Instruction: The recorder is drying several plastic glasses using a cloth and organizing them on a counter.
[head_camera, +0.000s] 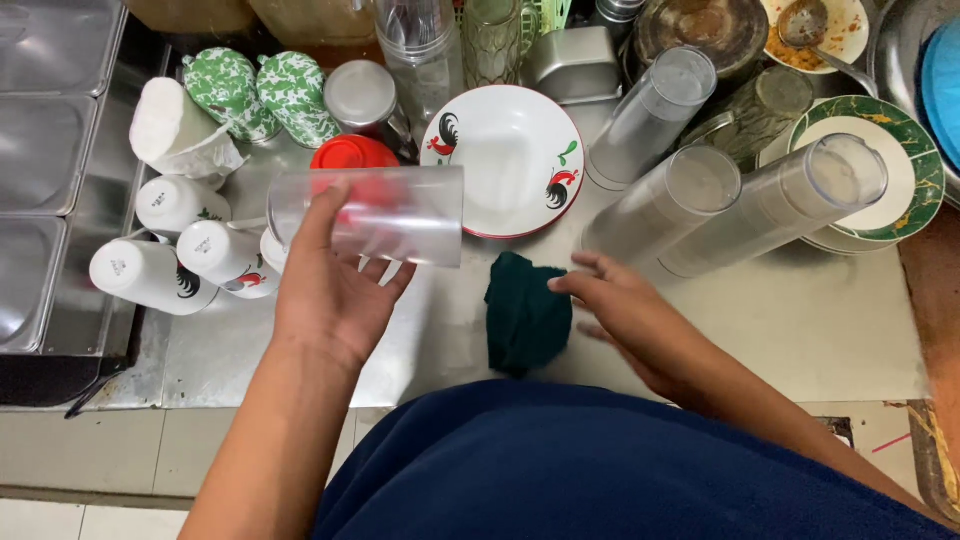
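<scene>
Head view, looking straight down over a steel bench (780, 330) crowded with dishes. Left hand (335, 290) raised above the bench, fingers (318, 215) wrapped round a clear plastic tumbler (385, 213), thumb side hidden behind it. Tumbler held on its side, long axis running left to right, open end apparently toward the left near the palm, base toward the right, though hard to tell through the clear wall. Red lid (352, 152) showing through and above it.

Right hand (625, 310) low on the bench, fingers (590, 270) spread and empty, fingertips just touching the right edge of a dark green cloth (525, 315) lying crumpled on the steel. Cloth just below and to the right of the tumbler, between the two hands, nearer the right one. So: tumbler up and left, cloth down and right of it, right hand beside the cloth.

Beyond the cloth, a white bowl with rooster pattern (510, 160). To the right, three more clear tumblers (780, 205) lying tilted, mouths up and to the right, leaning on a green-rimmed plate (920, 160). To the left, white cups (150, 275) lying on their sides, and two green patterned cups (262, 95) upside down behind. Far back, a dirty plate with spoon (815, 30). Dark blue shirt (600, 470) filling the bottom edge.
</scene>
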